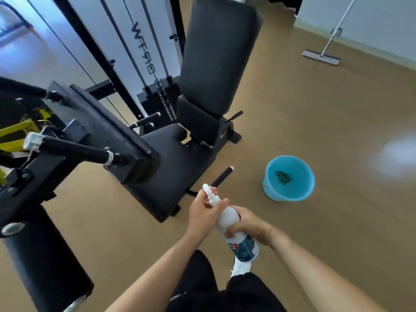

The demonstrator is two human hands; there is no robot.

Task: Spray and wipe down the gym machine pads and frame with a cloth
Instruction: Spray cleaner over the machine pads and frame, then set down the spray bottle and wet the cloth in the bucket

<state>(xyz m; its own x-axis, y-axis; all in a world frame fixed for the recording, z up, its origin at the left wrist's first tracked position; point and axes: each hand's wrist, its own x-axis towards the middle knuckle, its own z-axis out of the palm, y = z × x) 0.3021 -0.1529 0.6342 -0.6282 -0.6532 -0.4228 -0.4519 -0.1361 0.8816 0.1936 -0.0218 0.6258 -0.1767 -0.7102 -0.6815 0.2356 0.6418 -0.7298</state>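
Observation:
I hold a white spray bottle (234,226) with a blue label in front of me, low in the view. My left hand (202,212) grips its white trigger head, which points toward the machine. My right hand (247,224) is wrapped round the bottle's body. The black gym machine stands ahead: its seat pad (177,163) lies just beyond the nozzle, the tall back pad (216,57) rises behind it, and the angled pad (96,122) with a black frame and handles sits to the left. A dark green cloth (282,176) lies inside a blue bucket (299,192).
The blue bucket stands on the tan floor right of the seat. A flat mop (322,56) leans at the far right wall. A black roller pad (45,257) fills the lower left. A short handle (221,176) sticks out beside the seat. My dark trousers and white shoe are below.

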